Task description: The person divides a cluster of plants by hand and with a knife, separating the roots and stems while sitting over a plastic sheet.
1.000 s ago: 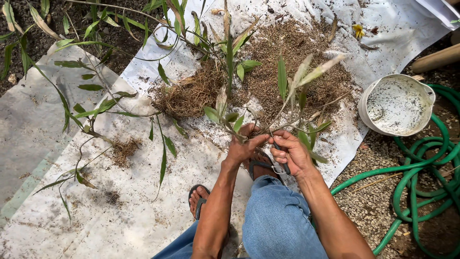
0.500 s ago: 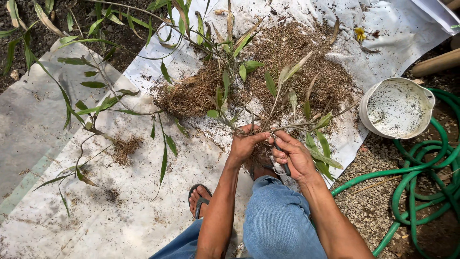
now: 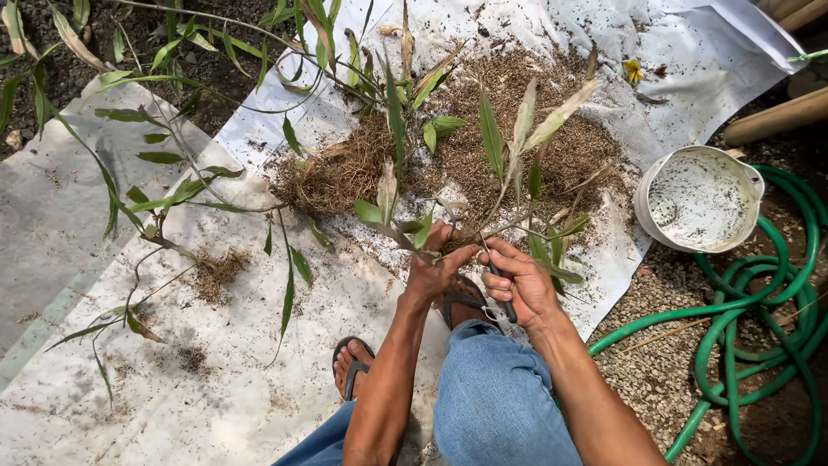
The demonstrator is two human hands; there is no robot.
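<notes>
Head view: beside the bucket (image 3: 700, 198), left hand (image 3: 434, 272) pinches a light, whippy stem (image 3: 483, 235) low; right hand (image 3: 522, 285) grips shears (image 3: 503, 298).

— What's right of the fingers?
— A white bucket (image 3: 699, 207) on gravel (image 3: 655, 345), a green hose (image 3: 759, 319) coiled beside it.
— And left?
— White sheeting (image 3: 172, 397) over dark soil (image 3: 52, 86), in daylight.

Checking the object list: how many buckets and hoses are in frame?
2. One white bucket stands right of the root pile, at the sheet's edge. One green hose lies coiled on the gravel beside and below it, partly cut off by the frame, so more may be hidden.
</notes>
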